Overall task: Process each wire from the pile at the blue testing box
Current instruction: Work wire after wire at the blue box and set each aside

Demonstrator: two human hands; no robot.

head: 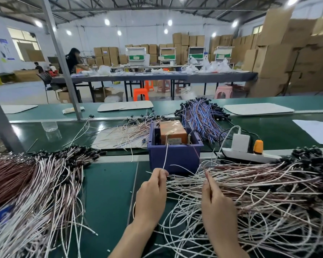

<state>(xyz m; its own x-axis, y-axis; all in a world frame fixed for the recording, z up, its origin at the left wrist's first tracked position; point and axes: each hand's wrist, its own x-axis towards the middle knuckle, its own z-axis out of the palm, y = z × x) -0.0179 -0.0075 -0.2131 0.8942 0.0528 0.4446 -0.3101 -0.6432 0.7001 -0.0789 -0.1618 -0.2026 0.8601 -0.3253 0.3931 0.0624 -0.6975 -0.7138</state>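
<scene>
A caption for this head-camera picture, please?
Left hand holds one wire up to the blue box; right hand pinches at the pile.

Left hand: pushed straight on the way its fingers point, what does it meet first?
Most likely the front wall of the blue testing box, beyond the left hand, whose pinched white wire runs up to it; depth is unclear.

Glossy green table (108,192), blue plastic box (173,159), brown cardboard cartons (272,58).
</scene>
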